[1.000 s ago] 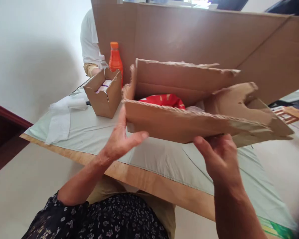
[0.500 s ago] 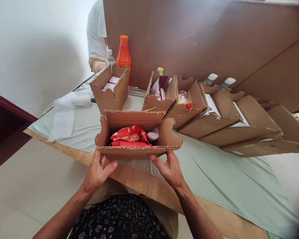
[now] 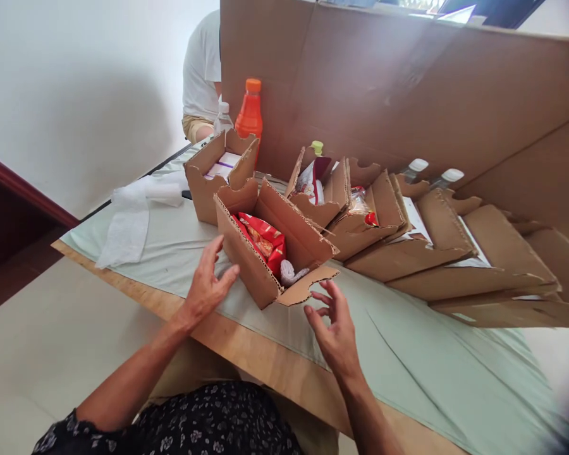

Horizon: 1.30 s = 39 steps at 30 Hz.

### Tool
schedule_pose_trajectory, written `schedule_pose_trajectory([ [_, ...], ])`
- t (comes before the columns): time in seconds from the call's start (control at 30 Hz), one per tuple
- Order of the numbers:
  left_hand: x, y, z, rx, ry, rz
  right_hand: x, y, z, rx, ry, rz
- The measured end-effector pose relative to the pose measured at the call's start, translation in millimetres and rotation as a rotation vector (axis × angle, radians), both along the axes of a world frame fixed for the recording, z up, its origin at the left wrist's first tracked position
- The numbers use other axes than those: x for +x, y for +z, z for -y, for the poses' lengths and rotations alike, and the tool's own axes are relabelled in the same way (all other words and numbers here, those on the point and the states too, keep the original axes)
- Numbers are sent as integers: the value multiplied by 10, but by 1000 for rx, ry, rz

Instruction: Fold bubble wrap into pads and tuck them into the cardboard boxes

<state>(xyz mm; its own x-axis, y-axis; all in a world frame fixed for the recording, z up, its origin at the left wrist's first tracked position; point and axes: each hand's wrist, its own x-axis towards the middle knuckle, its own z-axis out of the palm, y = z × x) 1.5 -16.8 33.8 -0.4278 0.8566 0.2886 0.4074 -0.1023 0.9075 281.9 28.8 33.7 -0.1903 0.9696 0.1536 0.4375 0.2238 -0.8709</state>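
In front of me an open cardboard box (image 3: 251,268) stands at an angle on the cloth-covered table. Inside it lie a red snack packet (image 3: 270,243) and a small clear-wrapped item (image 3: 291,273) whose kind I cannot make out. My left hand (image 3: 209,281) is beside the box's near left wall, thumb and fingers apart; it may touch the cardboard with a fingertip. By the notched near end, my right hand (image 3: 332,322) is held with its fingers spread and curved, nothing in them.
Several cardboard boxes (image 3: 408,259) with packages stand in a row on the right. Another box (image 3: 203,193) holds white cartons at the back left, near an orange bottle (image 3: 250,114). White netting (image 3: 128,221) lies on the left. A tall cardboard panel (image 3: 360,82) rises behind; a person (image 3: 201,69) sits beyond.
The box of red packets was square to me between both hands; now it is turned, its right end toward me and farther back. Both hands have loosened from its front wall.
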Motion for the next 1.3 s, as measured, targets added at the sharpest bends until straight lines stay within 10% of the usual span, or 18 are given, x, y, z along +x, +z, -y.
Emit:
schedule_pose_trajectory([
  [0.17, 201, -159, -65, 21, -130, 89, -190, 6, -507, -82, 201, 65],
  [0.33, -113, -72, -520, 83, -195, 191, -390, -71, -308, -158, 277, -87],
  [0.6, 80, -106, -81, 120, -319, 208, -419, -139, -99, -111, 241, -66],
  [0.8, -89, -200, -375, 172, -363, 235, -540, -271, -72, -68, 233, -53],
  [1.17, -172, -195, -407, -56, 109, 40, -1176, -350, -561, -30, 281, -297],
  [1.3, -144, -141, -740, -181, 131, -59, -1277, -569, -697, 14, 252, -358],
])
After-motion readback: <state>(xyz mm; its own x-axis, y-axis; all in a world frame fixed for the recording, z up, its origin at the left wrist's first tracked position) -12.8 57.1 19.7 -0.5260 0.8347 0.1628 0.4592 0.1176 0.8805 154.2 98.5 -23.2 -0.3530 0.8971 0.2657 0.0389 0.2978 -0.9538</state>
